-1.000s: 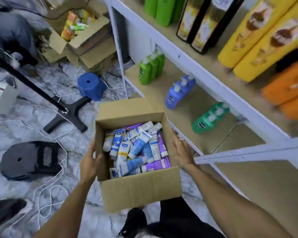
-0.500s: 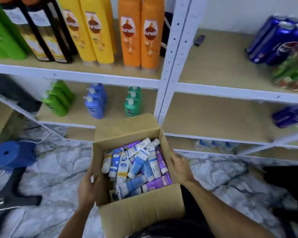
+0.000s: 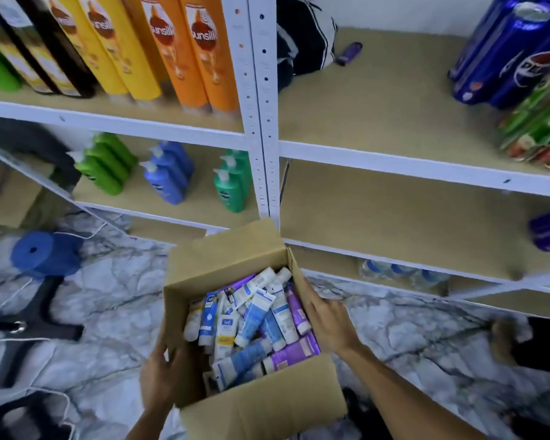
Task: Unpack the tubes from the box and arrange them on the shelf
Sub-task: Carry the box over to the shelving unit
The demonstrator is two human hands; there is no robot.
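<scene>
Head cam: L hand (image 3: 158, 379) fingers grip box (image 3: 261, 411) wall, R hand (image 3: 329, 323) fingers flat opposite.

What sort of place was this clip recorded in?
Probably a small shop or stockroom: white metal shelves carry rows of shampoo bottles, pump bottles and shrink-wrapped soda bottles, and an open box of tubes is held before them.

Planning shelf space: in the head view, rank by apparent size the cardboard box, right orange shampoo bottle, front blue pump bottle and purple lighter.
1. cardboard box, though nearest the camera, so flattered
2. orange shampoo bottle, top cropped
3. blue pump bottle
4. purple lighter
</scene>
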